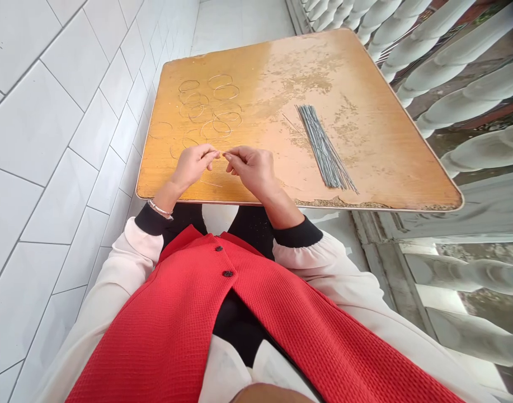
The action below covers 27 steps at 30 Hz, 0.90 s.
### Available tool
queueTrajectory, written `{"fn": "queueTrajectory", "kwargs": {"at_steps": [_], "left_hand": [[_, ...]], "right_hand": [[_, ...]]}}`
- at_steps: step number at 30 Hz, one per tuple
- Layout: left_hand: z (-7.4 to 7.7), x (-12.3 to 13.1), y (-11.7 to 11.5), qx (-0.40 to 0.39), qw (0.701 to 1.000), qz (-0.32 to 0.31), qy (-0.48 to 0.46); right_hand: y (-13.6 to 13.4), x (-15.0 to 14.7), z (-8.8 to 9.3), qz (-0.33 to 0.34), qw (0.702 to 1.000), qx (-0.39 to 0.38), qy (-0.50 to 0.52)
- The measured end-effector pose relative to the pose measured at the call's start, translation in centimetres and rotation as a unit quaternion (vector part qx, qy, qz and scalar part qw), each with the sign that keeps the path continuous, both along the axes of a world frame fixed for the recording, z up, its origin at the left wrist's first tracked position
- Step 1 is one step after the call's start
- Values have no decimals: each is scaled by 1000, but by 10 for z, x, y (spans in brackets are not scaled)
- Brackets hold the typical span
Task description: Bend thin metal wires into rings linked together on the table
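Pinching a thin wire (pixel 220 153), left hand (pixel 193 166) and right hand (pixel 250 170) nearly touching above the desk (pixel 390 151). Wire rings (pixel 226 92) lying at eleven o'clock, wire rods (pixel 325 146) lying at three.

A worn wooden tabletop (pixel 386 140) holds thin wire rings (pixel 226 92) and a bundle of straight grey rods (pixel 323 146).

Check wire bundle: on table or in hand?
On the table: the grey wire bundle lies flat, apart from the right hand.
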<state>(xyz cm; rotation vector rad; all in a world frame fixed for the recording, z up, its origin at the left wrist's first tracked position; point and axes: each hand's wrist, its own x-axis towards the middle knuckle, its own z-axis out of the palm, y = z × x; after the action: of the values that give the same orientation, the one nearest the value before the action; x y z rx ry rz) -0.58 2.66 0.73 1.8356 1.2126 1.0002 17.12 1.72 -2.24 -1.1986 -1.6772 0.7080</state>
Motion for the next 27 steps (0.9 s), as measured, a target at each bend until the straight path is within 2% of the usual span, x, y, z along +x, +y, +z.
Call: {"fn": "queueTrajectory", "kwargs": {"at_steps": [2,8,12,17,27], "left_hand": [[1,-2,-1,14,1000,4,-8],[5,-6,-4,-37,998,-47,-35],[1,-3,-2,-3,998,-25,-60],[-2,2,-3,-6,997,-10,-72],[-9,14,-11,-29,994,34,-104]], "right_hand": [[1,3,-3,-7,999,-20,24],[-4,4,-5,-1,1000,-11,12],[-10,0,-1,-9,1000,13,-22],[-13,-4,1,-32,996,54,-58],[-3,-11,-11,-81,991,76,-80]]}}
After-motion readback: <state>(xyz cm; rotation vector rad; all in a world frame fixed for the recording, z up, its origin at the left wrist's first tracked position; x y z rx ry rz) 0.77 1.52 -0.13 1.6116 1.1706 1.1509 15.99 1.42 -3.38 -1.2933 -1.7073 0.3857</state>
